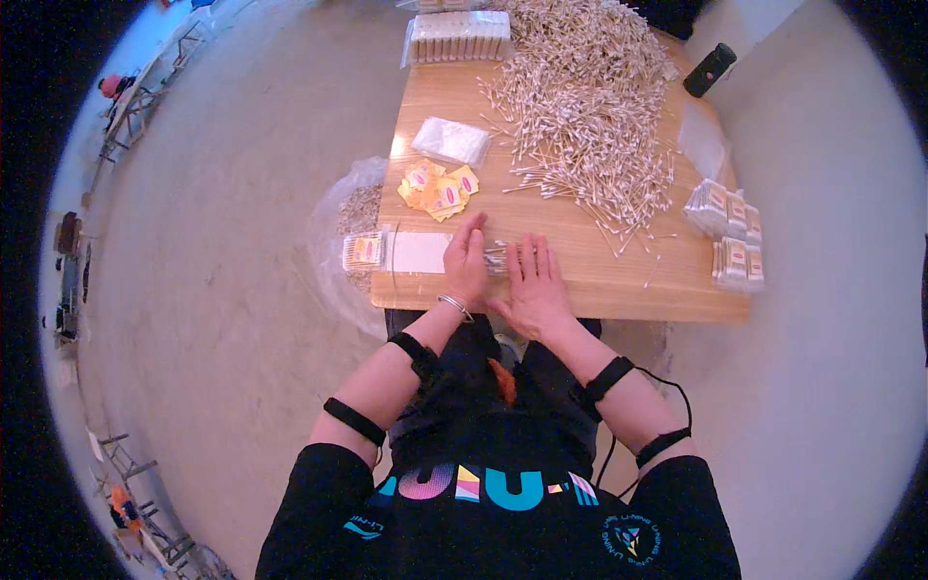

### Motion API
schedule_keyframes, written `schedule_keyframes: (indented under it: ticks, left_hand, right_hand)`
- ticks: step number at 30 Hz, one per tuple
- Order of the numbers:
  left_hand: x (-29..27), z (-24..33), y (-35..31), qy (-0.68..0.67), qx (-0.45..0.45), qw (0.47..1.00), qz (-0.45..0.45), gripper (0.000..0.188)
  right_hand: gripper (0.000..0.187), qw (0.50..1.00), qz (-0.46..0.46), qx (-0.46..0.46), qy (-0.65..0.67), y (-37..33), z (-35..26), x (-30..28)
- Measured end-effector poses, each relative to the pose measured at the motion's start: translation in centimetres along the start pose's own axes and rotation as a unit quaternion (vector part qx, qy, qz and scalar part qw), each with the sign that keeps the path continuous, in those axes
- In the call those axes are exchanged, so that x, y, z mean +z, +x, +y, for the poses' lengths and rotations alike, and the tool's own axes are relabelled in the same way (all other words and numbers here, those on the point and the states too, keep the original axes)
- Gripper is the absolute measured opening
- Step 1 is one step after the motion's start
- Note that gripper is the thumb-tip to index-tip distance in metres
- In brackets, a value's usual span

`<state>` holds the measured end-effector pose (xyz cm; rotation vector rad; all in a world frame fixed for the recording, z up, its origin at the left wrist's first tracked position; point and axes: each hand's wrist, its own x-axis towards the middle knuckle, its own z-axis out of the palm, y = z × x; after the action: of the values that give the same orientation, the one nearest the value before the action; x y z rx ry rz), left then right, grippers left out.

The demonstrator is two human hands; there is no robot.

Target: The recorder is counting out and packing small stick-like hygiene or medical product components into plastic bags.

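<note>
A wooden surface [435,106] carried a broad heap of cotton swabs [594,106]. Near its front edge, both hands were unclenched: the right hand [535,290] palm down, fingers extended, the left hand [468,263] on its side, fingers straight. A white card [418,252] reached the left hand; between the hands lay a small bunch of swabs [496,257], partly hidden.

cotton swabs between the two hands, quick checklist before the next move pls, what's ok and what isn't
1. Left hand at the left end of the swabs: ok.
2. Right hand palm down, at their right: ok.
3. Full swab count between the hands: cannot tell, fingers hide part.
4. Yellow cards within reach: looks ok, heaped beyond the left hand.
5. Filled packet wholly over the table: not ok, juts past the left edge.
</note>
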<state>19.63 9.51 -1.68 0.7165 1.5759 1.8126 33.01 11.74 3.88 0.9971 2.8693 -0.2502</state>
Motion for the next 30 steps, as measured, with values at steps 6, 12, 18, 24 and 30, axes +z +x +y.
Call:
schedule_keyframes:
  ticks: [6,12,18,24,30]
  left_hand:
    - [0.2,-0.1,0.2,0.006,0.020,1.000,-0.018,0.034]
    - [-0.3,-0.3,0.0,0.050,0.040,0.998,-0.025,0.035]
    - [-0.4,0.8,0.0,0.061,0.021,0.998,-0.005,0.034]
    - [-0.7,3.5,-0.4,0.410,0.287,0.846,-0.184,0.057]
    - [-0.4,2.7,0.0,0.401,0.222,0.853,-0.248,0.057]
  right_hand:
    - [0.085,0.997,0.064,0.026,-0.024,2.5,0.9,0.9]
    - [0.082,0.999,0.040,0.004,-0.022,0.9,0.3,1.4]
    - [0.074,0.993,0.111,0.049,0.000,2.0,1.9,1.6]
    - [0.042,0.936,0.275,0.219,-0.029,0.2,10.1,3.0]
    - [0.020,0.940,0.260,0.212,0.062,0.2,12.3,2.1]
